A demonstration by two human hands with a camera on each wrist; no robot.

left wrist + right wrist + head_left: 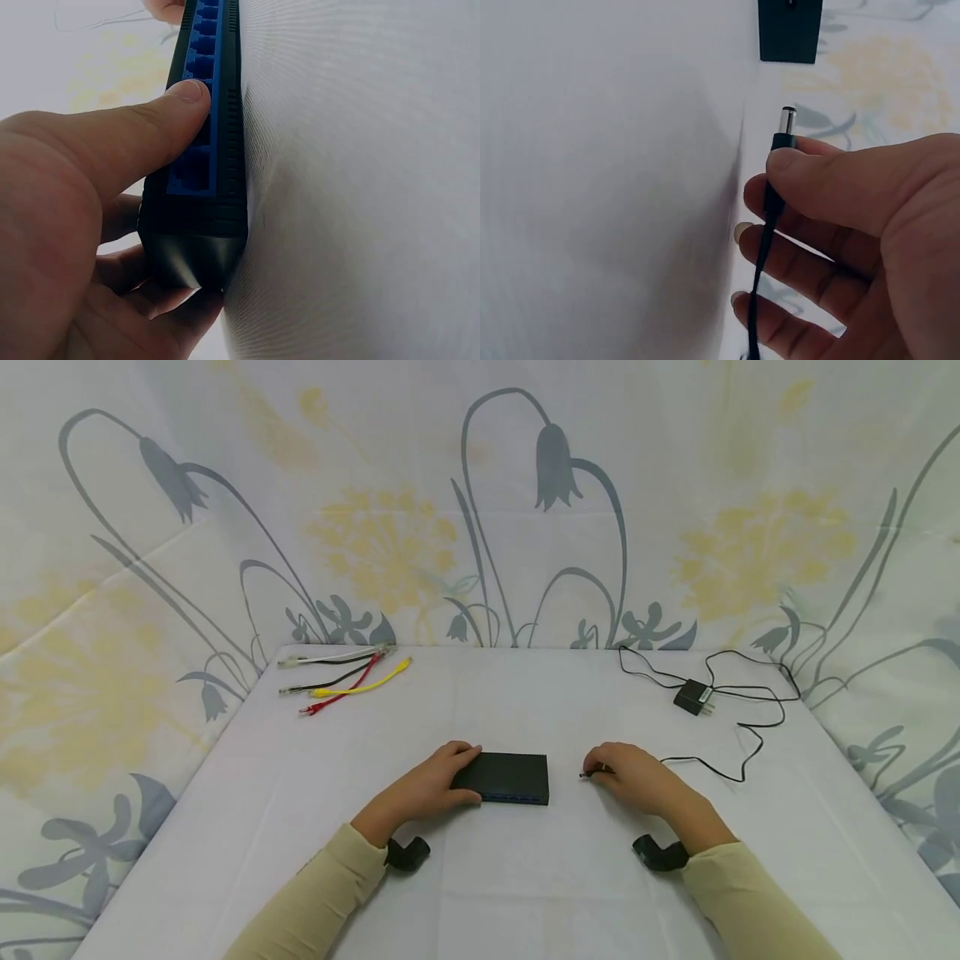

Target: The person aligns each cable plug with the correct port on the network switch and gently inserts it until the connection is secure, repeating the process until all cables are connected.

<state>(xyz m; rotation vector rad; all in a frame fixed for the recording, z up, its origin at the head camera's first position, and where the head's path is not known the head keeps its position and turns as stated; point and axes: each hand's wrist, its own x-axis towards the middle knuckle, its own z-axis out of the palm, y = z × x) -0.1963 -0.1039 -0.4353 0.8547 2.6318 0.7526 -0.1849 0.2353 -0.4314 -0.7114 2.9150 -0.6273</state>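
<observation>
Black box (196, 216): blue ports (193, 171) partly hidden by left hand (67, 195). Adapter (688, 697): label (705, 695) too small to read. Sleeves (318, 893): cut off below.

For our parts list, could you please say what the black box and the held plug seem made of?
Black box: probably satin plastic, possibly painted metal, from the soft sheen on its end.
Plug: tip likely polished metal, given its bright reflections; sleeve dull black, perhaps plastic or rubber.
</observation>
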